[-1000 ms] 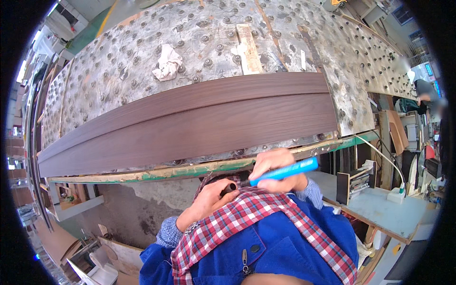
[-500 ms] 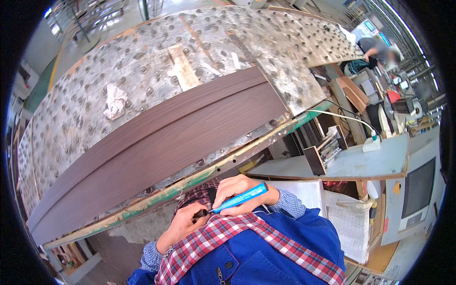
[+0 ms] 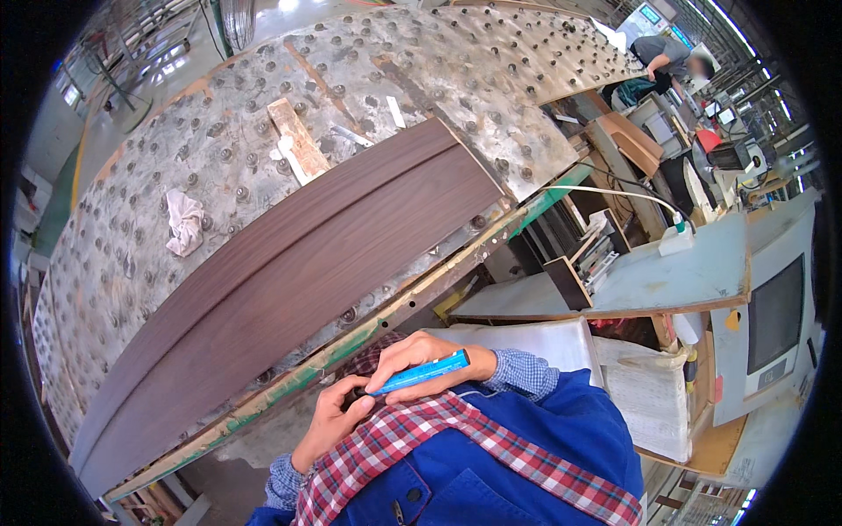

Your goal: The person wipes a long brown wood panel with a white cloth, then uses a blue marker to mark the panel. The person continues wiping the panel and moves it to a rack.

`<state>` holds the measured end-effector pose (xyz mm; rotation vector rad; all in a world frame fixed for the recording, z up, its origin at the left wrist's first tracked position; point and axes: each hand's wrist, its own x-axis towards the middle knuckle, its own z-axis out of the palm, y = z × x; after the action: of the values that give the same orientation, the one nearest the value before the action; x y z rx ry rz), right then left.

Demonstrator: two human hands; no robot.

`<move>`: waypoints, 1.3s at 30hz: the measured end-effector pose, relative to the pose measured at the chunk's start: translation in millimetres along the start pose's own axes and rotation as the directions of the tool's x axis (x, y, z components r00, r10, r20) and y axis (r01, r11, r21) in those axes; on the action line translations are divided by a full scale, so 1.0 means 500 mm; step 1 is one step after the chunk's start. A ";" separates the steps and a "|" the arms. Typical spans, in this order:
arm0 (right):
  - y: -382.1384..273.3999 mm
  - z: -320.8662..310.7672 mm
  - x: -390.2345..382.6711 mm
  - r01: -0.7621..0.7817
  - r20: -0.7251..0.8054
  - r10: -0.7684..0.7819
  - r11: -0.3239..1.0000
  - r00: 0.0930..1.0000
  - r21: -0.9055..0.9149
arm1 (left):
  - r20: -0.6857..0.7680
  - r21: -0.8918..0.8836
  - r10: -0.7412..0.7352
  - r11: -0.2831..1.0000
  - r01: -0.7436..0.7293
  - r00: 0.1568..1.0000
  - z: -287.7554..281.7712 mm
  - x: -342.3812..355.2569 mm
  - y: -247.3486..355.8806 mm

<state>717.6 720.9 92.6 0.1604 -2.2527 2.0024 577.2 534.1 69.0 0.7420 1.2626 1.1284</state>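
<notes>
My right hand [image 3: 410, 354] is closed around a blue marker pen [image 3: 419, 374], whose tip end points left and down at my other hand. Between the thumb and fingers of my left hand [image 3: 329, 425] is the dark marker cap [image 3: 354, 396], mostly hidden. The pen's tip end meets the cap there; how deeply it sits inside cannot be made out. Both hands are close to my body, just short of the workbench edge. Beyond them a long dark brown wood-grain board [image 3: 289, 263] with a lengthwise groove lies on the bench.
The metal bench top [image 3: 254, 83] is studded with ball rollers. It carries a crumpled cloth [image 3: 184, 223], a wood strip [image 3: 296, 140] and a small white strip [image 3: 396, 111]. At right stand a grey side table [image 3: 667, 276] and a white power strip [image 3: 675, 243]. A person [image 3: 660, 57] bends at far right.
The marker and cap have come together; the bare tip seen earlier between them no longer shows. My hands have shifted slightly left, and the whole view has turned a little.
</notes>
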 end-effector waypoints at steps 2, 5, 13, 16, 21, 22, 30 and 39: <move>0.010 -0.010 0.001 -0.047 -0.003 0.047 0.998 0.999 0.037 | -0.045 0.116 0.021 0.993 -0.016 0.999 0.004 0.014 0.001; 0.036 -0.035 0.002 -0.043 0.032 0.042 0.999 0.999 0.033 | 0.004 0.368 0.105 0.925 -0.099 0.994 -0.002 0.047 0.024; 0.123 -0.096 -0.001 -0.055 0.003 0.056 0.966 0.998 0.254 | 0.046 0.316 0.000 0.949 -0.014 0.999 0.001 0.147 0.028; 0.130 -0.138 -0.005 -0.166 0.042 0.162 0.919 0.986 0.358 | 0.090 0.292 -0.128 0.952 0.097 0.988 -0.007 0.177 0.035; 0.107 -0.236 -0.059 -0.413 0.038 0.434 0.824 0.900 0.387 | 0.093 0.286 -0.335 0.911 0.297 0.938 -0.045 0.193 0.099; 0.099 -0.251 -0.058 -0.513 0.093 0.509 0.812 0.856 0.278 | 0.110 0.325 -0.367 0.891 0.316 0.924 -0.051 0.198 0.111; 0.085 -0.244 0.021 -0.333 0.055 0.328 0.934 0.943 0.133 | -0.083 0.341 0.131 0.935 -0.095 0.988 -0.027 0.236 0.125; 0.074 -0.258 0.286 -0.089 0.260 0.145 0.973 0.955 -0.214 | -0.758 0.441 0.410 0.895 -0.064 0.507 -0.055 0.144 0.111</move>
<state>573.5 853.6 94.6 0.3081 -2.6792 1.8925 532.4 615.4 89.5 0.6559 2.3113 1.6056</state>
